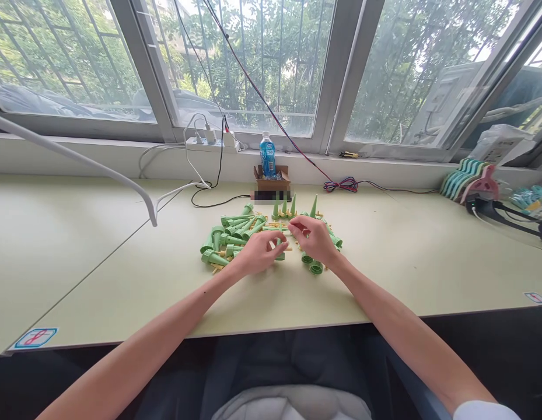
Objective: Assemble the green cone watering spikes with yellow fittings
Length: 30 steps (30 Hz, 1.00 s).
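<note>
My left hand (261, 252) is closed around a green plastic watering spike (280, 255), which stands tip up with its ribbed cap end low; a yellow peg sticks out at its side. Just to the right, my right hand (313, 238) has thumb and forefinger pinched together; whatever is between them is too small to make out. A pile of green spikes (235, 227) mixed with yellow pegs lies to the left of my hands. Several spikes (293, 207) stand upright behind them. Close to my right wrist a spike shows its open round end (315, 268).
At the back, a blue-labelled bottle (267, 156) stands in a small cardboard box (273, 183). Coiled red and black cable (341, 185) lies right of it. A white cable (100, 166) crosses the left side. Hangers (469, 181) and a black headset (507, 213) sit far right.
</note>
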{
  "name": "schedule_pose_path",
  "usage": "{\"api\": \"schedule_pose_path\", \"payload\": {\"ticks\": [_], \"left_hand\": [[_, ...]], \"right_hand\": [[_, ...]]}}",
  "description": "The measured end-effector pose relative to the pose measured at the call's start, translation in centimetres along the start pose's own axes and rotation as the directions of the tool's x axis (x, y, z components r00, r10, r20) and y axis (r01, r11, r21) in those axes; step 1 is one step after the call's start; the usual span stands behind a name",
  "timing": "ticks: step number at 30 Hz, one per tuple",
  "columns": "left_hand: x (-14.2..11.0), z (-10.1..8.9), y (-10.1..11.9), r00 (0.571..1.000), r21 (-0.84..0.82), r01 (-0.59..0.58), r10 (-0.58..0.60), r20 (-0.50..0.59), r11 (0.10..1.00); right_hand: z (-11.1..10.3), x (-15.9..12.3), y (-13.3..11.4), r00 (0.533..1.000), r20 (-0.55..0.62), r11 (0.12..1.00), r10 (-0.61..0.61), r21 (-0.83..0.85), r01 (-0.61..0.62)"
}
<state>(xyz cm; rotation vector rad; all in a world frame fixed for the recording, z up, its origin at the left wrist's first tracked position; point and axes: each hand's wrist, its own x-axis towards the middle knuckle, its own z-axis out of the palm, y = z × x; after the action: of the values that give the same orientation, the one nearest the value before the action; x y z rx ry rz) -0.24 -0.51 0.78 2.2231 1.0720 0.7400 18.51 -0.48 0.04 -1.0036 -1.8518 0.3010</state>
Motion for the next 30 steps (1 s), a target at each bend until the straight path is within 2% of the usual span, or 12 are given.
{"api": "schedule_pose_path", "payload": {"ticks": [8, 19, 25, 30], "left_hand": [[0.2, 0.0, -0.32, 0.992, -0.169, 0.032, -0.053, -0.118, 0.985], [0.29, -0.26, 0.09, 0.971, -0.369, 0.063, -0.142, -0.191, 0.927], [0.48, -0.33, 0.09, 0.952, -0.515, 0.138, -0.257, -0.167, 0.846], [0.56, -0.58, -0.16, 0.965, -0.565, 0.166, -0.252, -0.078, 0.808]], "right_hand": [[0.06, 0.02, 0.01, 1.0, -0.005, 1.0, 0.003, 0.001, -0.003], [-0.04, 0.02, -0.14, 1.0, -0.022, 1.0, -0.001, 0.01, 0.002], [-0.01, 0.07, -0.02, 1.0, -0.028, 1.0, 0.002, 0.009, -0.002], [0.01, 0.04, 0.06, 1.0, -0.025, 1.0, -0.003, 0.011, 0.003]]}}
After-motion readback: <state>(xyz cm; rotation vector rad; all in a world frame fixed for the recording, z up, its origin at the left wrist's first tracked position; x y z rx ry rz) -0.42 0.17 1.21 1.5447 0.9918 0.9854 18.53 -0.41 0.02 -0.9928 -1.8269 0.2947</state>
